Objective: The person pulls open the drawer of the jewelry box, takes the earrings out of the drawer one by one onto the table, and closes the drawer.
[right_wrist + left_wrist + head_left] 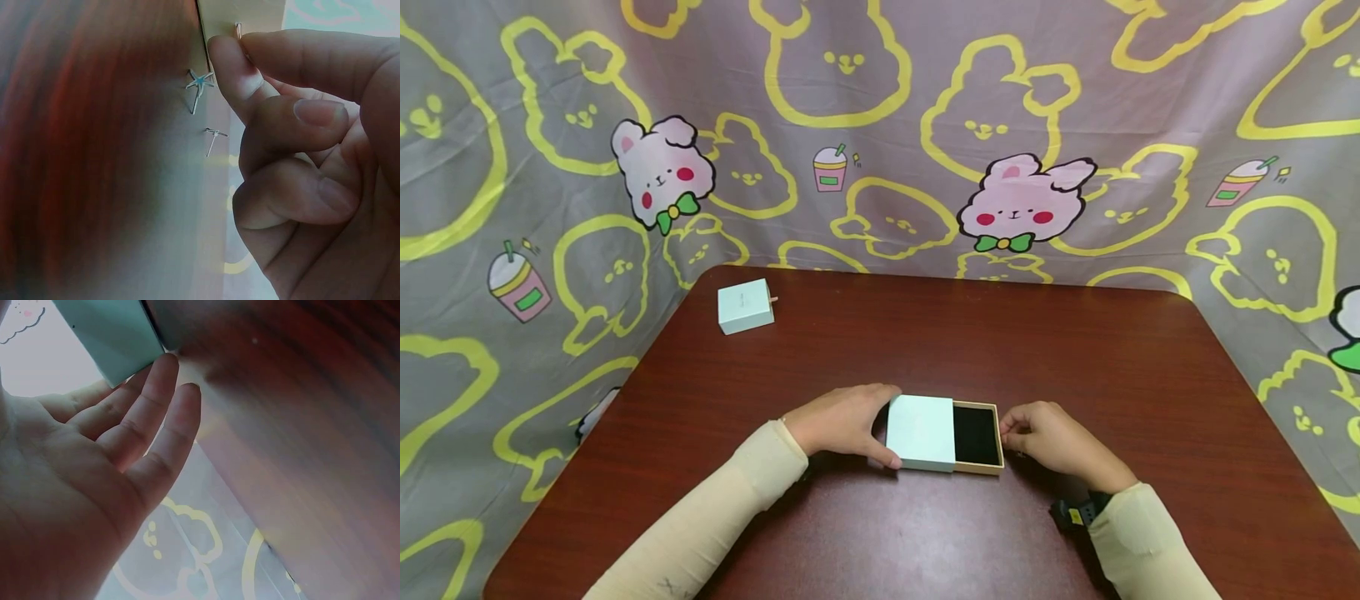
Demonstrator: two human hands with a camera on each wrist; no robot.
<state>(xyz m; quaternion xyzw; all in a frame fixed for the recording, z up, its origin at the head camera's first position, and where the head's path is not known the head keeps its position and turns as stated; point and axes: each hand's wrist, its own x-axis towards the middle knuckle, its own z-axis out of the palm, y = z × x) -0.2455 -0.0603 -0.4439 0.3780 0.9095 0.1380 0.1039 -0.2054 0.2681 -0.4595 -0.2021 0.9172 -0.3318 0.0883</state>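
A pale blue slide box (921,432) lies flat on the table, its tan inner drawer (979,468) drawn partway out to the right. Black lining (976,435) shows inside the drawer. My left hand (842,421) holds the box's outer sleeve at the left end, thumb at the near edge and fingers at the far one. At the drawer's right end, my right hand (1054,437) pinches a small pull tab (238,29) between thumb and index finger. Beside these fingers, two stud earrings, a star-shaped one (199,81) and a blurrier one (214,134), lie on the table.
A second pale blue box (745,307), with a small tab on its right side, stands at the back left of the reddish-brown table (962,342). A patterned curtain (910,150) hangs behind the table and along its sides.
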